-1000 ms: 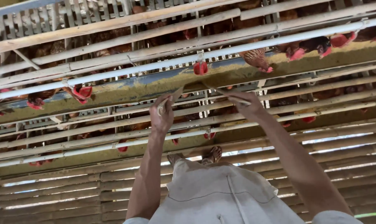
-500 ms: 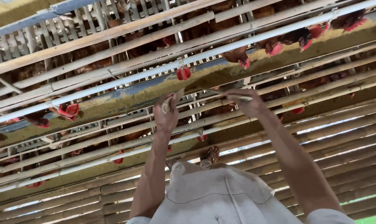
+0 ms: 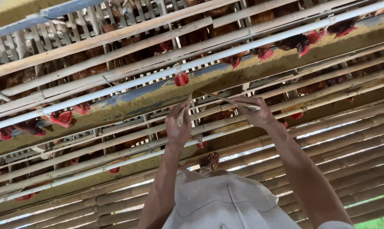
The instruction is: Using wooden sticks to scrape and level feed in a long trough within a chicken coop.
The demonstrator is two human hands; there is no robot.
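Right now both of your hands are raised to the cage front, each with a thin sliver in its grip. Your left hand (image 3: 177,129) is pressed together around a short pale strip (image 3: 182,115) that stands up out of the fist. Its tip reaches the lower edge of the yellowish feed trough (image 3: 128,101) just above that grip. Your right hand (image 3: 255,113) pinches a longer, thinner strip (image 3: 232,101) between thumb and fingers. That strip lies nearly level and points across toward the left grip, with its far end close to the short strip; whether the two touch cannot be told. A pair of small red drinker cups (image 3: 181,79) hangs from the white pipe (image 3: 115,87) directly above the left grip, and hens (image 3: 296,42) poke their red-combed heads out beyond the right one. Bamboo slats (image 3: 336,135) run across behind both wrists. Below the grips, between your forearms, you can see white cloth (image 3: 226,203) and a sandalled foot (image 3: 209,162). Judging by this, the work is in its middle: both strips are in hand and brought up to the trough. Neither is fixed or let go, and nothing finished shows along the rail on either side.
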